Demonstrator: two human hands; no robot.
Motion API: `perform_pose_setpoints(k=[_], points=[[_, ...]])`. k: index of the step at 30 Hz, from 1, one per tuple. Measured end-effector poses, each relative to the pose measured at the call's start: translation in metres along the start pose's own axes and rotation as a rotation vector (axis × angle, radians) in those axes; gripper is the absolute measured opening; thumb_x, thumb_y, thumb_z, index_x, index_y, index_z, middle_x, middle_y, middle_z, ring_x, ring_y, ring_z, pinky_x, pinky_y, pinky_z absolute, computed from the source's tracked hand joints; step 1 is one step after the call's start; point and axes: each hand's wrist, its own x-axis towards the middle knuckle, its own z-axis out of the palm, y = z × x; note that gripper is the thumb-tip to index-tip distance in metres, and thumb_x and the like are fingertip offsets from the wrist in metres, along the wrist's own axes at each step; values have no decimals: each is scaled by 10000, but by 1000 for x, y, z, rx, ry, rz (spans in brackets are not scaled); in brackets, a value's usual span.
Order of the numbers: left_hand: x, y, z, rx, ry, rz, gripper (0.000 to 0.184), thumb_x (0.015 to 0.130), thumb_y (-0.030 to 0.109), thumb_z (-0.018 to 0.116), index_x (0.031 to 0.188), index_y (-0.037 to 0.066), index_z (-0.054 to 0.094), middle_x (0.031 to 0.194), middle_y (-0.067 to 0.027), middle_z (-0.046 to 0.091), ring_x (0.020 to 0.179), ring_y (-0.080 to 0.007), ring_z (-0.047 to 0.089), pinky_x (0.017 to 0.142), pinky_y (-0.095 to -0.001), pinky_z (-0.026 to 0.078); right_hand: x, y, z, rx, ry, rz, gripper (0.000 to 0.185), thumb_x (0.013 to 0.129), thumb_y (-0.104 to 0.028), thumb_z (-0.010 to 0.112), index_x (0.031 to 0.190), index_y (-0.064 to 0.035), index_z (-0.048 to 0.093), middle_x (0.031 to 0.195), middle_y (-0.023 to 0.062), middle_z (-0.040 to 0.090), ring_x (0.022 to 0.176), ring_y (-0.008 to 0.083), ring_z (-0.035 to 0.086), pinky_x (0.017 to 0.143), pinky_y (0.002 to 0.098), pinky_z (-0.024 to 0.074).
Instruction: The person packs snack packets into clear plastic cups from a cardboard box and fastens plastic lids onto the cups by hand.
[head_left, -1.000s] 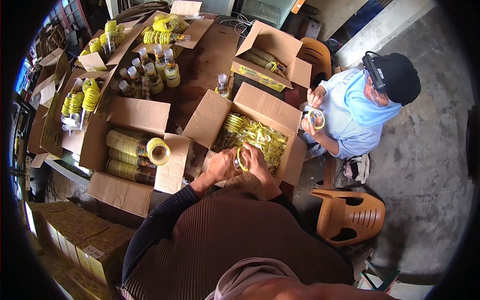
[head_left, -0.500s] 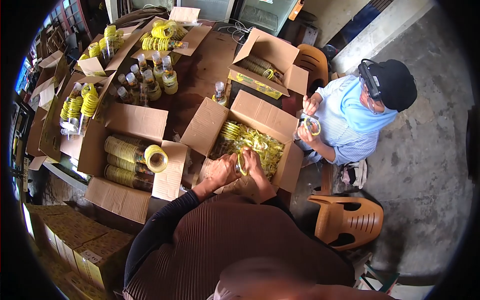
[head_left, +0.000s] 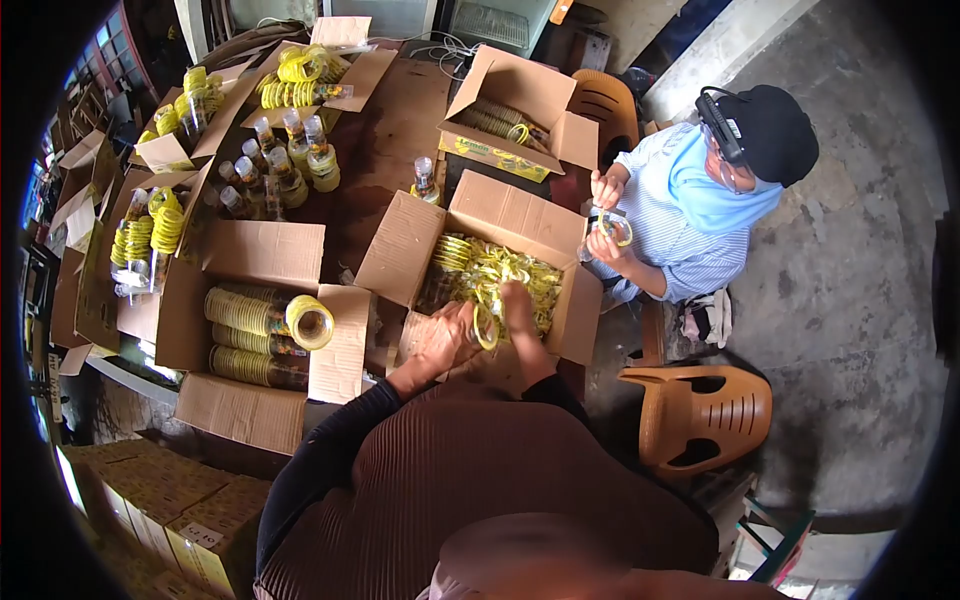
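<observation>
While a yellow-rimmed cup [head_left: 486, 326] is grasped by the fingers of the left hand [head_left: 445, 338], its round mouth is turned rightward, away from the palm, and its long axis is laid roughly along the near edge of the table [head_left: 405, 115]; the base is hidden in the grip. The cup is held by the near edge of an open carton [head_left: 515, 212], above its inside. Yellow packets [head_left: 540, 285] are heaped in that carton, and a row of yellow rings [head_left: 452, 252] is set toward its left wall. The right hand [head_left: 518, 312] is held over the packets, just beside the cup's mouth; its fingers are blurred (whether anything is pinched by them cannot be told). Toward the table's left edge, cup stacks [head_left: 240, 330] are laid lengthwise from left to right in a second carton [head_left: 263, 250]. Beyond these, a cluster of clear-topped stacks [head_left: 290, 180] is stood upright. At the table's right edge, another ringed cup is held in a co-worker's hands [head_left: 612, 245].
</observation>
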Motion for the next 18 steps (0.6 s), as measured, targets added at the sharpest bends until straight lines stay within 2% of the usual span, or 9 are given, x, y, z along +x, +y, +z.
perform_pose_setpoints(k=[3, 5, 6, 7, 9, 10, 14, 16, 18], points=[[-10, -7, 4, 5, 90, 96, 587, 651, 286, 783, 1081, -20, 526, 946, -200, 590, 927, -384, 565, 801, -443, 476, 26, 92, -27, 80, 222, 271, 356, 969, -294, 375, 946, -10, 588, 808, 237, 617, 774, 357, 610, 651, 450, 441], [-4, -2, -10, -62, 58, 44, 563, 649, 253, 788, 1072, -14, 529, 956, -192, 568, 916, -375, 565, 782, -441, 480, 16, 36, -80, -8, 91, 207, 299, 962, -262, 430, 968, -12, 594, 821, 224, 627, 779, 333, 619, 651, 415, 457], [-1, 1, -15, -137, 21, -10, 541, 647, 219, 792, 1063, -7, 533, 967, -184, 547, 906, -365, 564, 763, -438, 484, 10, 7, -95, 124, 21, 253, 239, 929, -218, 518, 972, 1, 606, 859, 199, 638, 774, 307, 631, 655, 386, 474], [0, 1, -16, -139, 16, -5, 541, 647, 219, 792, 1063, -7, 533, 967, -184, 547, 906, -365, 564, 763, -438, 484, 7, 11, -94, 124, 26, 258, 239, 929, -218, 518, 972, 1, 606, 859, 199, 638, 774, 307, 631, 655, 386, 474], [6, 2, -17, -260, 81, 24, 581, 655, 214, 788, 1120, -9, 519, 1016, -183, 525, 957, -358, 537, 821, -437, 458, -3, 19, -92, -28, 23, -14, 202, 894, -169, 573, 967, 12, 621, 878, 177, 637, 765, 284, 634, 658, 363, 485], [8, 2, -19, -310, 77, 56, 579, 666, 188, 752, 1121, -43, 476, 975, -206, 520, 936, -385, 496, 828, -447, 442, -12, -16, -101, -130, 37, -48, 192, 862, -130, 610, 993, 8, 643, 880, 179, 630, 778, 283, 635, 672, 352, 490], [7, -7, -6, -309, 68, 51, 599, 668, 143, 738, 1155, -42, 443, 999, -215, 521, 976, -396, 499, 856, -444, 440, -31, -22, -80, 67, 66, -55, 248, 851, -98, 581, 1081, -41, 654, 897, 177, 617, 761, 318, 628, 699, 377, 482], [9, -12, 0, -286, 45, 54, 753, 686, 156, 796, 1284, 3, 365, 1085, -207, 530, 1009, -381, 553, 850, -435, 461, -33, -22, -77, -92, 75, -172, 287, 850, -67, 554, 1123, -49, 643, 938, 183, 613, 775, 341, 623, 692, 385, 492], [10, -14, 3, -350, 67, 84, 740, 660, 131, 809, 1240, -16, 372, 1085, -218, 540, 1013, -398, 554, 850, -432, 467, -38, -28, -80, -123, 66, -118, 270, 851, -61, 542, 1099, -39, 647, 935, 183, 613, 779, 347, 620, 693, 387, 496]])
